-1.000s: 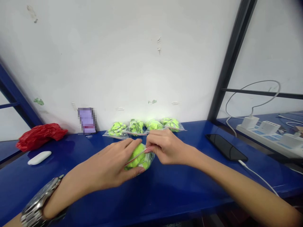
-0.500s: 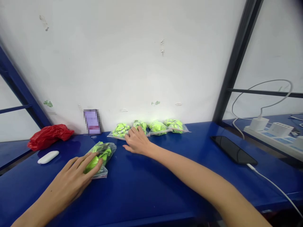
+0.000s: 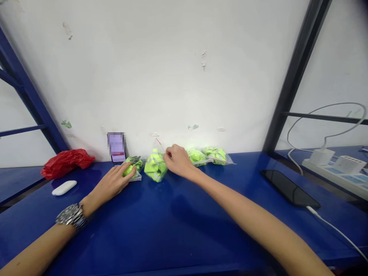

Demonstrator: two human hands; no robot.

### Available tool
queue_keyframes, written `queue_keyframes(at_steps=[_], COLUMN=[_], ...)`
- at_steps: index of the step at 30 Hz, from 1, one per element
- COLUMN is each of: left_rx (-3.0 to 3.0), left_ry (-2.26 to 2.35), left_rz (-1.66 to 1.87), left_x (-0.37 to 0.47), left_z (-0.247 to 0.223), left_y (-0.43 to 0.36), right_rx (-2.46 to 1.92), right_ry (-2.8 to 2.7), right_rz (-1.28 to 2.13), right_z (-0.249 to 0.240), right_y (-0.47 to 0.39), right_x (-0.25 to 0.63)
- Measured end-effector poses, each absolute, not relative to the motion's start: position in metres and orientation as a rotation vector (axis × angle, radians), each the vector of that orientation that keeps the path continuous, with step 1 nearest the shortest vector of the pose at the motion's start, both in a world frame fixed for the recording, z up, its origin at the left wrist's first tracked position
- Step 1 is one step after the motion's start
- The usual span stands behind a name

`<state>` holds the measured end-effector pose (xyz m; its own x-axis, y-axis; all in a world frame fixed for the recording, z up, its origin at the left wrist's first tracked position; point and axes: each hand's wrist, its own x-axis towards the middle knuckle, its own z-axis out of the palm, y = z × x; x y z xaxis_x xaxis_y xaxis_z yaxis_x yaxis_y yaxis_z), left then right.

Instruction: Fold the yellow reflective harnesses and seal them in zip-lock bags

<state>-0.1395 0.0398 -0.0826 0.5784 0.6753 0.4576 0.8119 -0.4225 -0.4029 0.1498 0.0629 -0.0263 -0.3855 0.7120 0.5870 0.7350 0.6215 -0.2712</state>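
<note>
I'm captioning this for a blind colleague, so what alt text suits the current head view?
A person's right hand grips a clear bag of neon-green material, while the left hand rests on another such bag. Two similar bags lie farther right on the blue table.

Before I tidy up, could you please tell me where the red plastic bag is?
In the head view, the red plastic bag lies on the left of the blue table, just beyond the white oval object.
</note>
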Motion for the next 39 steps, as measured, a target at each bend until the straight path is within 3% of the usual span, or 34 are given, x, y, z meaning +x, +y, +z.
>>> queue_keyframes(at_steps=[9,13,23,33,39], left_rx=[-2.265,-2.229,-2.67,-2.794,-2.67], left_ry=[-1.27,-1.264,-1.294,-1.431,-1.556], left_rz=[-0.326,-0.359,-0.839,-0.516,-0.388], left_x=[-0.141,-0.128,0.005,0.045,0.046], left_z=[-0.081,-0.075,-0.036,-0.016,-0.018], left_y=[0.093,0.086,-0.008,-0.028,-0.029], right_rx=[-0.927,-0.878,-0.522,-0.552,-0.495], right_ry=[-2.005,-1.771,-1.797,-2.179,-2.244], right_rz=[1.232,1.495,1.374,0.748,0.578], right_z=[-0.031,-0.046,-0.067,-0.06,-0.059], right_y=[0.02,0.018,0.021,0.006,0.005], right_x=[0.229,0.236,0.222,0.225,0.224])
